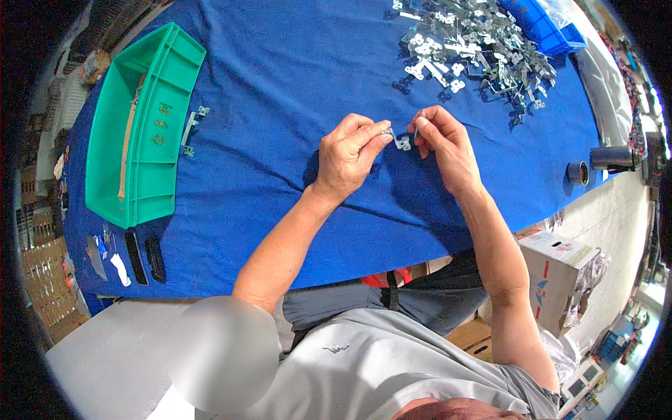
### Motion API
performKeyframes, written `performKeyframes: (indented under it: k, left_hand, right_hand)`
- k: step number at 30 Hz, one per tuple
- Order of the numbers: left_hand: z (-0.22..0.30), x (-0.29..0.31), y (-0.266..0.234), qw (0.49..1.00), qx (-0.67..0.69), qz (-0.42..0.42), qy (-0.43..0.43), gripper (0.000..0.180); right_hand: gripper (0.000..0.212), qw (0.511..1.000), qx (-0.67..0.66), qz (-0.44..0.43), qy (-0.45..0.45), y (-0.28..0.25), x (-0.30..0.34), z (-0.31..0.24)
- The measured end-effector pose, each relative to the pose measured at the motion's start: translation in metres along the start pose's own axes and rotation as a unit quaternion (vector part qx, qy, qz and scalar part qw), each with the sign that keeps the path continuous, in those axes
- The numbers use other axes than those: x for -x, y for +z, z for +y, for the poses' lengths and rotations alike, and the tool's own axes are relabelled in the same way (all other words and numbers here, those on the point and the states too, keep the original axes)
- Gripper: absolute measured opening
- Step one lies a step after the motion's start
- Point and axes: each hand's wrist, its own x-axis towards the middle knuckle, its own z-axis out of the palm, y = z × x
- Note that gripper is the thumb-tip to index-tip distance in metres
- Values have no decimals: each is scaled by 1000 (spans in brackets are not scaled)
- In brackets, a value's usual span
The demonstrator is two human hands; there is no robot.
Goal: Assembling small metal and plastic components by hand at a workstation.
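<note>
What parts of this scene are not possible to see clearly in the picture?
- Small metal part between the left hand and right hand: head view, too small, and fingertips cover its ends.
- Inside of the green bin: head view, near wall hides the bottom.
- Blue bin: cut off by the top rim.
- Metal pieces: too small and tangled to count.

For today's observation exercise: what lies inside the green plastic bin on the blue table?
Inside the green bin a long tan strip, perhaps cardboard, leans along its left wall. The rest of the floor that shows looks bare; the near wall hides part of it.
</note>
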Motion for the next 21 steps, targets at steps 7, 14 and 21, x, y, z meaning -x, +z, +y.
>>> performKeyframes:
  k: [7, 14, 21]
  left_hand:
    - [-5, -2, -2, 992, 47, 69, -90, 13]
    - [-2, -3, -1, 996, 18, 69, -60, 13]
    - [0, -1, 0, 994, 24, 47, -92, 14]
  right_hand:
    - [22, 991, 60, -86, 77, 7, 10, -11]
    - [18, 991, 47, -89, 91, 11, 12, -12]
    - [18, 993, 78, -80, 38, 10, 10, -1]
